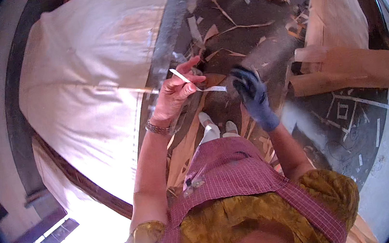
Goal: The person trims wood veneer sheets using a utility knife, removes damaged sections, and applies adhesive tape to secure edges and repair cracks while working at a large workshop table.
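Between the thumb and fingers of my bare left hand is a thin white strip, which looks like paper tape. One end sticks up past the fingers; the other bends over to the right. A bracelet circles that wrist. To the right, my right hand wears a grey-blue glove with dark fingers. It is raised close to the strip's free end, apart from it, its fingers loosely curved and slightly blurred. Nothing shows in it.
A large table covered with pale cloth stands at the left. Thin brown veneer-like sheets lie at the right, with a brown sheet across a dark surface with white strips. Brown scraps litter the floor ahead and around my feet.
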The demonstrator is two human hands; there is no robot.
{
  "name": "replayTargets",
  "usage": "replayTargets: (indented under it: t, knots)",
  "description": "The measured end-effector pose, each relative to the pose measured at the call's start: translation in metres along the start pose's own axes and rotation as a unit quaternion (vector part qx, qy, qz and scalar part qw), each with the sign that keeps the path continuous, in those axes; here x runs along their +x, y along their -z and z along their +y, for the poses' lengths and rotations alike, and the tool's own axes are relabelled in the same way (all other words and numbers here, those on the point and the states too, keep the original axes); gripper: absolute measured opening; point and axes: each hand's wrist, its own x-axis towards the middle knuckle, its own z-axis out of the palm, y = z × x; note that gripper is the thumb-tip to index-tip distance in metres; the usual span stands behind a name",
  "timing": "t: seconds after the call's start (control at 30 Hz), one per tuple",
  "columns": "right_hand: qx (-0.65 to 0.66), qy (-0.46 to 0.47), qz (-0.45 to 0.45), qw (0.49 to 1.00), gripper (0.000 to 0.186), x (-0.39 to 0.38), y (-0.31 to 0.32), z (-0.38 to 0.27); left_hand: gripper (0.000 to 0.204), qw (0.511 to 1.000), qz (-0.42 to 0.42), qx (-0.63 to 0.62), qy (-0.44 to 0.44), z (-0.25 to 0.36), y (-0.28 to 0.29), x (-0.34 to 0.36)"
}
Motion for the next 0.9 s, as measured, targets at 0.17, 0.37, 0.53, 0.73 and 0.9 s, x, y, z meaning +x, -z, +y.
replayTargets:
  t: [0.17,0.37,0.53,0.73,0.9]
  knots:
    - [0.340,0.058,-0.241,0.907,0.026,0.045,-0.019,-0.121,0.063,0.995,-0.065,0.023,-0.079,0.068,0.015,-0.079]
    - [0.295,0.048,-0.525,0.797,0.028,0.014,-0.098,-0.215,0.122,0.992,-0.018,0.059,-0.114,0.101,0.058,-0.199]
    - [0.211,-0.148,-0.676,0.690,0.030,-0.032,-0.193,-0.269,0.121,0.986,0.075,0.102,-0.111,0.094,0.130,-0.337]
    - [0.174,-0.242,-0.672,0.678,0.014,-0.110,-0.308,-0.322,0.076,0.771,0.558,0.282,0.123,-0.024,0.223,-0.550]
    - [0.143,-0.285,-0.676,0.664,0.014,-0.151,-0.369,-0.340,0.061,0.562,0.619,0.472,0.279,-0.093,0.233,-0.609]
